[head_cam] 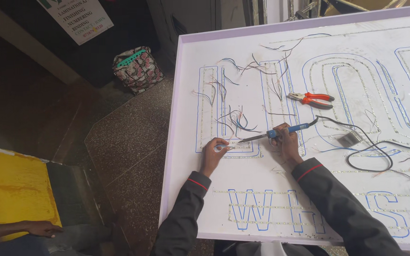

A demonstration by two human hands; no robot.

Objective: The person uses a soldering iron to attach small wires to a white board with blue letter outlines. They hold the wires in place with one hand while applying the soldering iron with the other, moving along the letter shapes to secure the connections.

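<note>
Sign board [243, 223] edge at my sleeves. Right hand [288, 142] closed around soldering iron [274, 134], tip near left hand [213, 151], whose fingers pinch the LED strip [243, 149]. Risk: hot tip slips, burns fingertips or loose wires [236, 118].

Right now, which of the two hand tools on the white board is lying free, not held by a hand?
The red-handled pliers, lying alone above the right hand, which holds the blue soldering iron.
</note>
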